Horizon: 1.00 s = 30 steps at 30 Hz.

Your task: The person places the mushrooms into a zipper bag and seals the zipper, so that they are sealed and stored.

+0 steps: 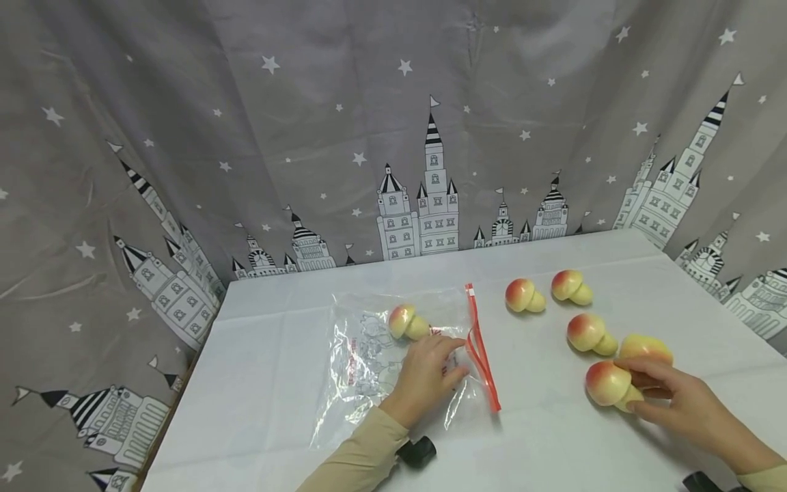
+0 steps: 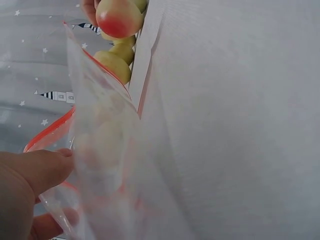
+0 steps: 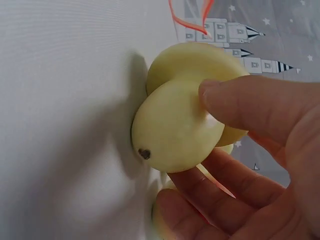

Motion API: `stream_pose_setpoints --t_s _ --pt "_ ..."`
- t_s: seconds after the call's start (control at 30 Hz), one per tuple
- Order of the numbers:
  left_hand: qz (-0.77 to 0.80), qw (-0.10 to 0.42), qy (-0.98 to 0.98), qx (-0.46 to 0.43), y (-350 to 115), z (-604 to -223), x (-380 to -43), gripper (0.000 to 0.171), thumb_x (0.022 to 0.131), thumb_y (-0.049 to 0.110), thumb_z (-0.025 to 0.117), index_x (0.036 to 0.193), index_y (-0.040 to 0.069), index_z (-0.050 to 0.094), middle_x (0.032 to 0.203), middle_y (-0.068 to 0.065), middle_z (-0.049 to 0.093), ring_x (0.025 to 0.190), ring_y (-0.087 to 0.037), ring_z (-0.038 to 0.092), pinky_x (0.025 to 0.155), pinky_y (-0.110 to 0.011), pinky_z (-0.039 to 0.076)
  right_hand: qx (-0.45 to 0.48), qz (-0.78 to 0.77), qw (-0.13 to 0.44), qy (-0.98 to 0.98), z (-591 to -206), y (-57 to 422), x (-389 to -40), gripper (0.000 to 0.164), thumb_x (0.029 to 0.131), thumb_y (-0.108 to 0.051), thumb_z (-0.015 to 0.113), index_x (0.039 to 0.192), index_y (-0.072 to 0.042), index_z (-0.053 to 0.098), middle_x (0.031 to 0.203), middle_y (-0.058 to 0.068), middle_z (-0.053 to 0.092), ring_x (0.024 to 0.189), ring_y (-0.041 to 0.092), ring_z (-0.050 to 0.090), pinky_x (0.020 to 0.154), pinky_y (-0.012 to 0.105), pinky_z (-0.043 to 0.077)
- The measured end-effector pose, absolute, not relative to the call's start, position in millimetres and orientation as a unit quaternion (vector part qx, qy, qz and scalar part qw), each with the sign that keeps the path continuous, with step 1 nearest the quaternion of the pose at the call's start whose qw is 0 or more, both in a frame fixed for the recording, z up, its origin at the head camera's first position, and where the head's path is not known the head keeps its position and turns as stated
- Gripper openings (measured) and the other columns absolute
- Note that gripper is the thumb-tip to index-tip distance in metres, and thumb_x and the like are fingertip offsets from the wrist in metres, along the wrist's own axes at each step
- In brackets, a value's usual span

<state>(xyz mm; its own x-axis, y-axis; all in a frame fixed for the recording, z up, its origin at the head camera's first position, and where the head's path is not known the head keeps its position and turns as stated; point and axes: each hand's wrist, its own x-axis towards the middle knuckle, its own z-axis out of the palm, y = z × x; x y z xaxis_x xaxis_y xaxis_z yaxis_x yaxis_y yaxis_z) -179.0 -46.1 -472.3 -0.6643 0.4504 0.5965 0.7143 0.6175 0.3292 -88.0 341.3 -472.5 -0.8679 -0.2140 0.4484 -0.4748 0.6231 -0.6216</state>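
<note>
My left hand [image 1: 425,383] lies over a clear zip bag [image 1: 363,424], and its thumb and fingers pinch the film beside the red zip edge [image 1: 486,372]. The left wrist view shows the bag's mouth gaping, with its red-edged sides apart. Inside the bag lies a toy mushroom [image 1: 402,321], red and yellow on the cap with a pale stem. Further right, my right hand [image 1: 688,403] holds another toy mushroom [image 1: 607,384] by its stem, thumb on one side and fingers on the other. In the right wrist view this mushroom [image 3: 175,130] shows its stem end with a dark spot.
Close behind the right hand sit a yellow, orange-blushed rounded piece [image 1: 648,346] and a toy mushroom [image 1: 587,333]. Two more mushrooms, one left [image 1: 522,295] and one right [image 1: 570,287], lie farther back. A grey castle-print curtain [image 1: 344,137] borders the white table [image 1: 258,383].
</note>
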Motion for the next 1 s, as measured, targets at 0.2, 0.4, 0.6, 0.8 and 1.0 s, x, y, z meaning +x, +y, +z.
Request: stream_pose_setpoints --t_s 0.2,0.4,0.6,0.8,1.0 --pt "-0.283 0.232 -0.867 -0.339 -46.2 -472.0 -179.3 0.038 0.074 0.019 0.085 0.110 0.010 0.074 0.083 -0.002 0.071 0.082 -0.016 0.063 0.082 -0.035 0.051 0.193 0.379 0.168 -0.889 -476.2 339.6 -88.7 0.069 0.062 0.019 0.081 0.125 -0.003 0.064 0.118 -0.039 0.053 0.093 -0.018 0.059 0.073 0.002 0.047" --pt "-0.283 0.227 -0.869 -0.338 -46.1 -470.9 -179.6 0.038 0.077 0.020 0.084 0.112 0.011 0.074 0.087 -0.002 0.073 0.085 -0.017 0.065 0.086 -0.036 0.052 0.195 0.384 0.162 -0.888 -478.3 337.9 -89.4 0.072 0.061 0.021 0.080 0.127 -0.001 0.062 0.120 -0.040 0.052 0.094 -0.018 0.059 0.071 0.004 0.048" --pt "-0.285 0.223 -0.871 -0.333 -46.3 -470.7 -179.7 0.038 0.077 0.020 0.084 0.112 0.011 0.074 0.089 -0.002 0.073 0.088 -0.018 0.066 0.088 -0.037 0.052 0.204 0.382 0.164 -0.886 -475.7 335.7 -90.5 0.071 0.062 0.020 0.080 0.128 -0.001 0.062 0.121 -0.040 0.052 0.096 -0.019 0.059 0.070 0.005 0.049" --pt "-0.287 0.226 -0.868 -0.336 -46.4 -471.0 -180.0 0.038 0.077 0.020 0.084 0.112 0.011 0.074 0.088 -0.003 0.074 0.087 -0.018 0.066 0.087 -0.037 0.053 0.208 0.377 0.167 -0.887 -475.6 332.8 -92.4 0.070 0.062 0.018 0.082 0.127 -0.001 0.063 0.123 -0.039 0.051 0.095 -0.018 0.060 0.070 0.004 0.049" --pt "-0.286 0.227 -0.868 -0.336 -47.2 -470.2 -179.1 0.038 0.076 0.019 0.085 0.112 0.011 0.074 0.087 -0.003 0.073 0.085 -0.017 0.065 0.087 -0.037 0.053 0.205 0.364 0.163 -0.894 -473.1 329.3 -96.5 0.068 0.063 0.015 0.083 0.126 0.002 0.062 0.124 -0.041 0.048 0.095 -0.018 0.059 0.070 0.004 0.049"
